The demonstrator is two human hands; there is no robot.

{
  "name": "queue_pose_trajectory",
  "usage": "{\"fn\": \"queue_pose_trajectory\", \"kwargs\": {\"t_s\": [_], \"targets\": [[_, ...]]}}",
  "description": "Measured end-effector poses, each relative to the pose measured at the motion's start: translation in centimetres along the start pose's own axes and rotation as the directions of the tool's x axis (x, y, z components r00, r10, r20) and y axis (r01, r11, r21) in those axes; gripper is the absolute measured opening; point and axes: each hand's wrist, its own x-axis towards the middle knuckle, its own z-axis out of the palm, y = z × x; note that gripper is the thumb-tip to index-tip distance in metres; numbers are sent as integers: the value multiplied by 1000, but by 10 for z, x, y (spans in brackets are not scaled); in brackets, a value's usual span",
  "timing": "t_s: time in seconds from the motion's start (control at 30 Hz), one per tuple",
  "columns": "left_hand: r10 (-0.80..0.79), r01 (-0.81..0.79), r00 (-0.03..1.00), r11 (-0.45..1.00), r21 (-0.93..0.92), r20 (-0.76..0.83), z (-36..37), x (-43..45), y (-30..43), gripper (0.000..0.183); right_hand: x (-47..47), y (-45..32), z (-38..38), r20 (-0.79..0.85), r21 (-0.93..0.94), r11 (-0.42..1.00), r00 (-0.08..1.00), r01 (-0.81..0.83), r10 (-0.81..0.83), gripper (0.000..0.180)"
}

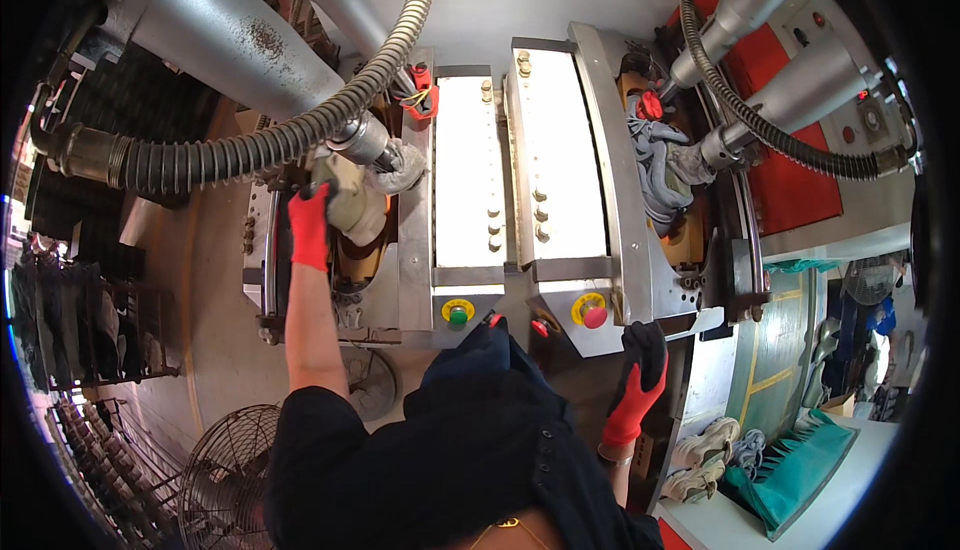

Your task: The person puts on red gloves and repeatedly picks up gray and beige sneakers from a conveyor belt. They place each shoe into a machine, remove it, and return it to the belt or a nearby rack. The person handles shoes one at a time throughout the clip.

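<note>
My left hand (309,224), in a red glove with black on the fingers, is at the side of an olive-and-cream shoe (356,205) in the machine's left station. Its fingertips are partly hidden against the shoe, so a grip cannot be made out. A metal press rod with a pale wrapped pad (397,167) bears on that shoe. My right hand (643,370), gloved in red and black, hangs low by the front edge of the right station, its fingers pointing up towards the machine. Grey shoes with laces (660,167) sit in the right station under another padded rod.
Ribbed hoses (300,134) and metal cylinders (240,32) arch over the stations. Green (457,314) and red (594,316) push buttons face me. A caged fan (232,467) stands behind left. Several shoes (697,460) and a green cloth (795,467) lie on the right-hand table.
</note>
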Motion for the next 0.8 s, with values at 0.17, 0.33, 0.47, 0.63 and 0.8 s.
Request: {"fn": "queue_pose_trajectory", "kwargs": {"t_s": [0.17, 0.33, 0.47, 0.63, 0.8], "targets": [[-292, 254, 950, 931, -263, -114, -54, -102, 52, 34, -5, 2, -14, 20, 12, 1000, 1000, -8, 7, 54], [-115, 86, 990, 953, -292, -85, -111, -262, 66, 42, -15, -2, -48, 86, 131, 985, 991, -111, 100, 62], [-55, 46, 998, 962, -269, -26, -84, -334, 68, 42, -30, -1, -103, 115, 88, 986, 985, -142, 132, 51], [41, 2, 987, 964, -267, 155, -3, -404, 75, 43, -58, 4, -190, 131, 51, 993, 986, -106, 99, 48], [120, 15, 887, 958, -288, 446, 98, -463, 87, 44, -99, 2, -283, -28, -113, 993, 999, -31, 28, 49]]}}
